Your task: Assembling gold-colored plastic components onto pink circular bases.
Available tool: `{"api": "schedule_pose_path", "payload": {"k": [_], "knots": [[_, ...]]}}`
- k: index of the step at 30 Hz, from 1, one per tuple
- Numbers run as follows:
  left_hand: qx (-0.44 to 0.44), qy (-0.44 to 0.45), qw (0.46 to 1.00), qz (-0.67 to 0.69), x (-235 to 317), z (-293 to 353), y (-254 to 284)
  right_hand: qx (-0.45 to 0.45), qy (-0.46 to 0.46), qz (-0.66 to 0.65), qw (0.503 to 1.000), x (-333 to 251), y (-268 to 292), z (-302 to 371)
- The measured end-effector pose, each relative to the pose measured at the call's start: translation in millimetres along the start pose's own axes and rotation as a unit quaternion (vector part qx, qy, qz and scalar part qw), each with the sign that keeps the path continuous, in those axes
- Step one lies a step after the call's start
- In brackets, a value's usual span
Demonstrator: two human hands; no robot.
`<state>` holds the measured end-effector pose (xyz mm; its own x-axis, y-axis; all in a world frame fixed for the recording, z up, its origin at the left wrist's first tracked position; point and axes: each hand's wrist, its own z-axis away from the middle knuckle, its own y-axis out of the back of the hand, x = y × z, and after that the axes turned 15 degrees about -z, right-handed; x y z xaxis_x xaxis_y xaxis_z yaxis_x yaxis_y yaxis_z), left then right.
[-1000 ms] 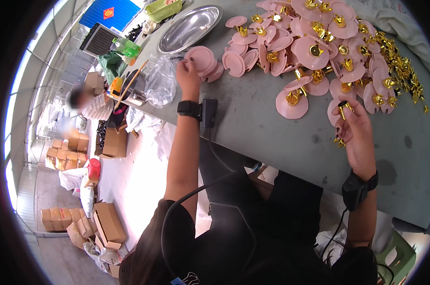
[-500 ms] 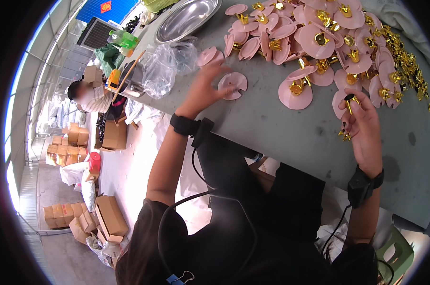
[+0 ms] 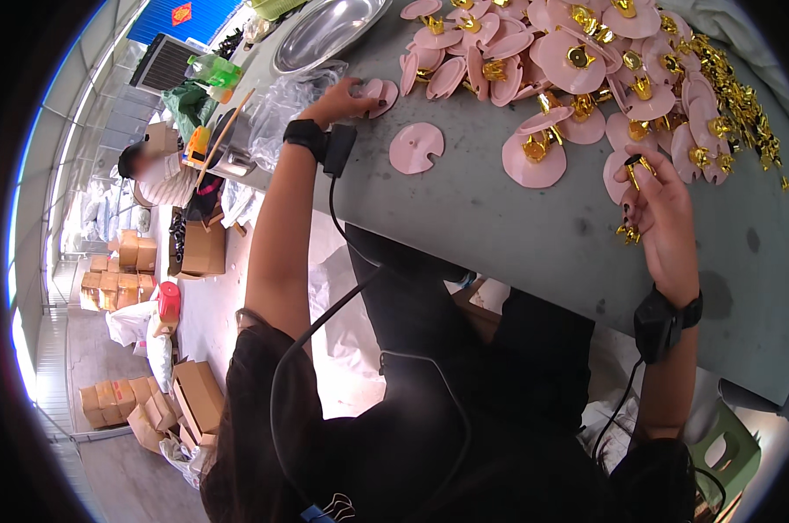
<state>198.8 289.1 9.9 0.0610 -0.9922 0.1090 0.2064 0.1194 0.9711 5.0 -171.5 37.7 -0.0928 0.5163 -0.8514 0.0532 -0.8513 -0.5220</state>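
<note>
from the head view: left hand [image 3: 340,100] stretched out over the far-left part of the grey flat-topped table [image 3: 499,218], fingers bent, fingertips touching a small group of pale pink, flat round discs [image 3: 383,94]. couldn't tell whether it pinched them or only rested there. a single pale pink round disc with a notch in its rim [image 3: 417,148] lay flat nearby, toward the person, apart from the rest.

right hand [image 3: 660,209] was raised over the right part of the table, thumb and fingers closed in a pinch on a shiny gold, dark-ended tubular piece [image 3: 640,170]. a second shiny gold piece with a pronged end [image 3: 628,234] showed below, by the curled lower fingers.

between and beyond the hands: a big loose heap of pale pink round discs [image 3: 567,63], many with shiny gold crown-shaped cups [image 3: 536,148] on them. right of that, a dense spill of small shiny gold pieces [image 3: 745,113]. at the far left, an oval-looking silver metal basin [image 3: 329,35]; nearer, a crumpled clear plastic bag [image 3: 277,118] just beside the left wrist.
</note>
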Motion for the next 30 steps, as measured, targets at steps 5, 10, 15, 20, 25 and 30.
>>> {"api": "schedule_pose_path", "payload": {"k": [5,10,15,20,25,30], "knots": [[0.008,-0.052,0.999,-0.008,23.6,23.1,2.9,0.007,-0.001,0.003,1.0,-1.1,-0.3,2.1],[0.075,-0.152,0.985,0.035,34.3,30.6,-5.6,0.0,0.01,0.012,1.0,-1.8,-2.5,2.8],[0.203,-0.173,0.962,-0.053,34.2,34.9,-22.1,0.005,0.017,0.015,1.0,-3.7,-4.5,3.1],[0.067,-0.079,0.985,-0.141,41.2,30.6,-3.8,0.014,0.017,0.022,1.0,-3.6,-3.6,3.2],[0.062,-0.073,0.99,-0.104,39.7,32.7,-2.6,0.009,0.024,0.016,1.0,-2.8,-3.2,2.5],[-0.007,-0.111,0.986,0.123,66.1,72.8,9.7,0.014,0.029,0.02,0.999,-1.2,-0.9,3.8]]}}
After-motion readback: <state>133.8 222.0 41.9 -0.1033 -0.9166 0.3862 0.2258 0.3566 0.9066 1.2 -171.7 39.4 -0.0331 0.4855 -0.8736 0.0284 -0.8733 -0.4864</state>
